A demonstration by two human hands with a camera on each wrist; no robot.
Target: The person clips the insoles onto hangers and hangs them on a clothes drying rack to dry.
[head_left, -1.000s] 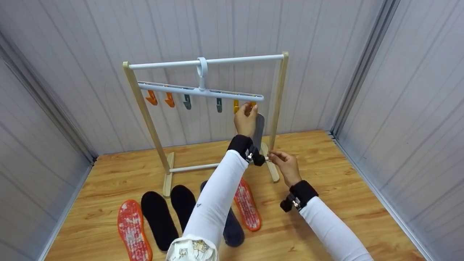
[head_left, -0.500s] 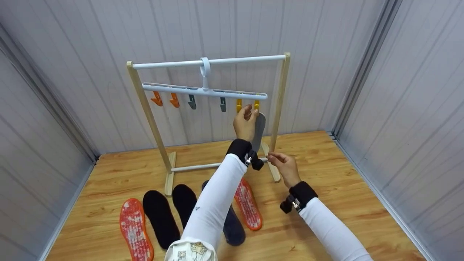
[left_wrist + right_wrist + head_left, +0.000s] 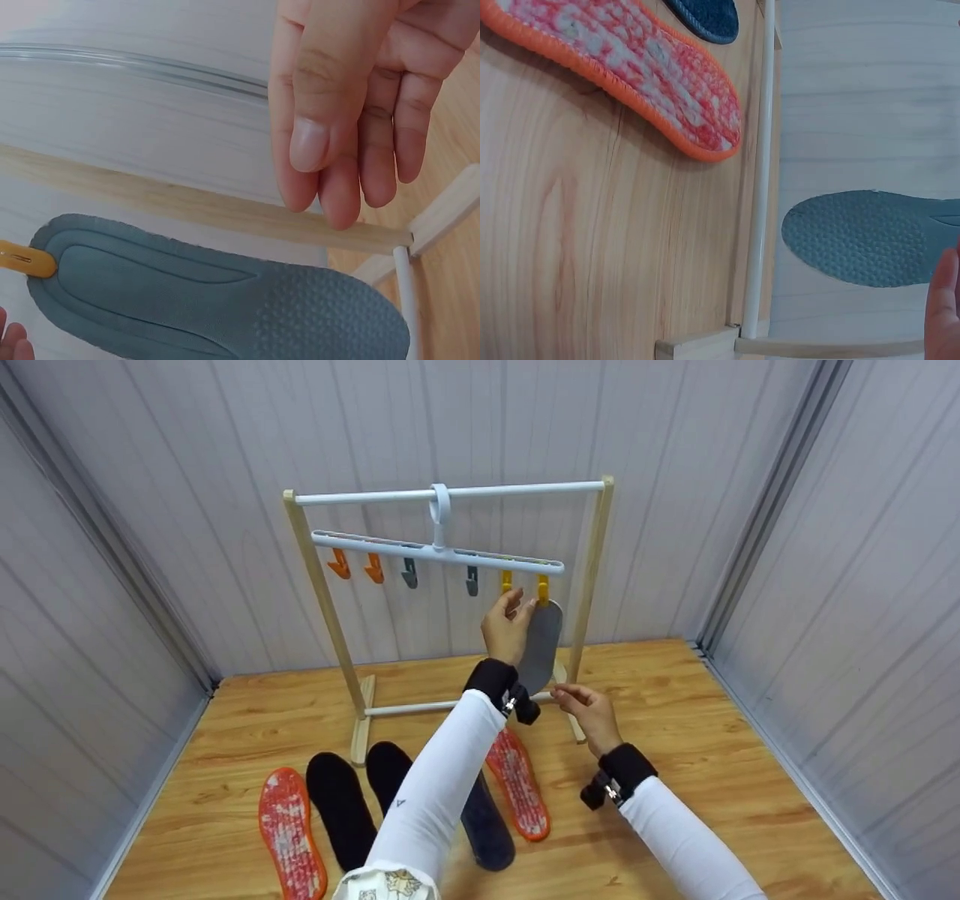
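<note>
A grey-blue insole hangs from the rightmost yellow clip of a white hanger, which dips at its right end. In the left wrist view the yellow clip bites the insole's end, and the insole shows its dimpled lower part. Just left of that clip in the head view is my left hand, its fingers loosely bent, with nothing gripped. My right hand floats beside the insole's lower end. Its fingers are loosely bent and hold nothing.
The hanger hooks over the white bar of a wooden-post rack. Its other clips, orange, grey and yellow, are unused. Red-orange, black and dark blue insoles lie on the wooden floor. Panel walls stand around.
My left hand has come off the rightmost yellow clip and drawn slightly down and left. The clipped insole has turned, showing more of its face. The right hand stays nearly still.
</note>
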